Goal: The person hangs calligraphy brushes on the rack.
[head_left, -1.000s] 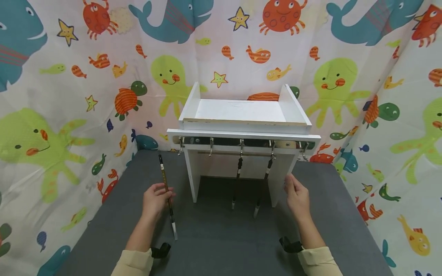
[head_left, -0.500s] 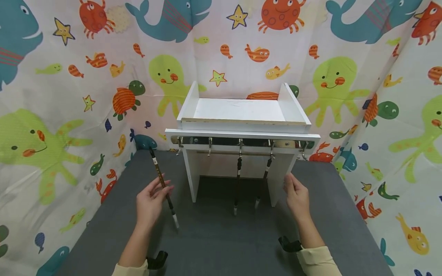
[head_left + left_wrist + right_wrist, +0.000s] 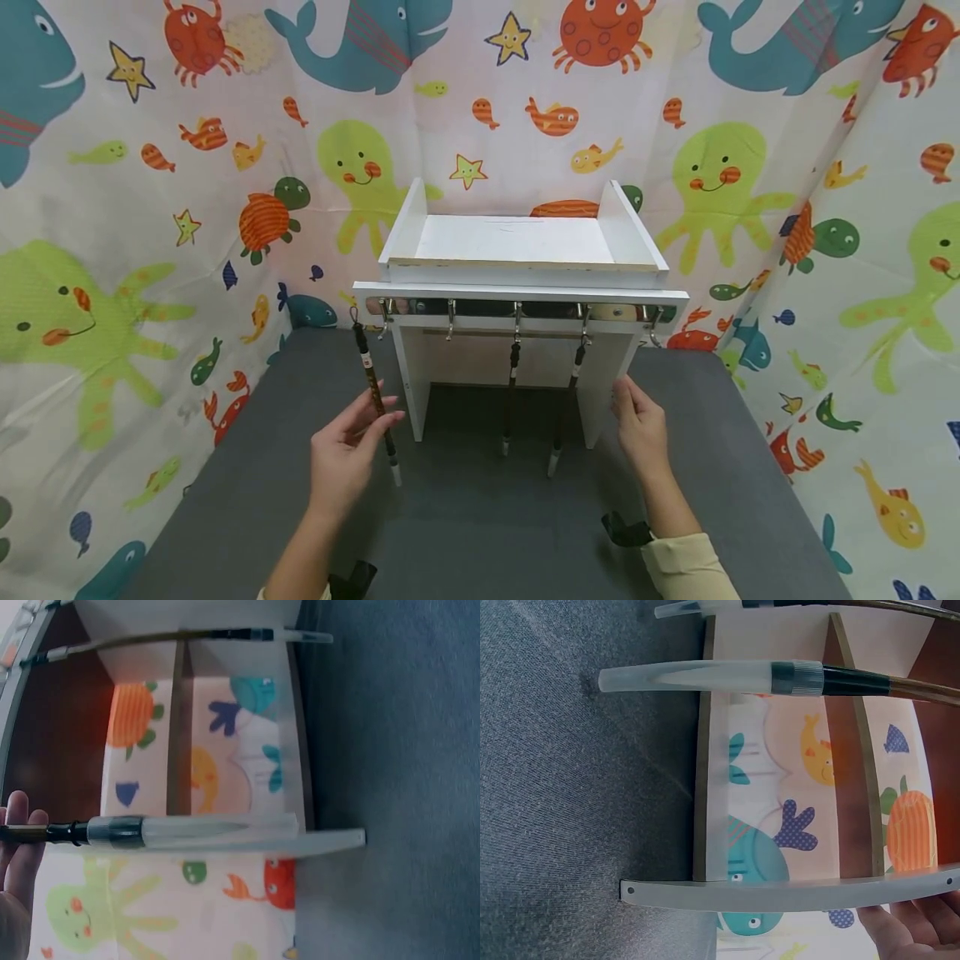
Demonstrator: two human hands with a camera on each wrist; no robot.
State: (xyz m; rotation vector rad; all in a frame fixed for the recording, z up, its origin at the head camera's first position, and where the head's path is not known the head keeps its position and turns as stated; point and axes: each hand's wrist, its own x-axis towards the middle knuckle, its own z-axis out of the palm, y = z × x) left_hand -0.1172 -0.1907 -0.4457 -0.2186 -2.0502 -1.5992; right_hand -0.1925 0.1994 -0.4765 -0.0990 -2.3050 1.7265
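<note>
My left hand [image 3: 347,454] pinches a calligraphy brush [image 3: 372,375] between thumb and fingers, its clear-capped tip tilted down to the right. The brush's hanging loop stands just left of the leftmost hook [image 3: 385,317] on a white shelf unit [image 3: 517,277]. In the left wrist view, the brush's clear cap [image 3: 217,831] overlaps the unit's side panel. Two more capped brushes, a middle one [image 3: 512,379] and a right one [image 3: 572,383], hang from hooks. On the right, my right hand [image 3: 642,425] grips the edge of the unit's side panel [image 3: 795,895].
A metal hook rail [image 3: 551,309] runs along the unit's front edge, with free hooks at the left and far right. Beneath is a grey cloth surface [image 3: 495,533]. A sea-animal curtain [image 3: 465,125] closes off the back and sides.
My left hand first drew slightly left, then carried the brush up and right toward the leftmost hook. The hanging brushes sway slightly. My right hand keeps its place on the panel.
</note>
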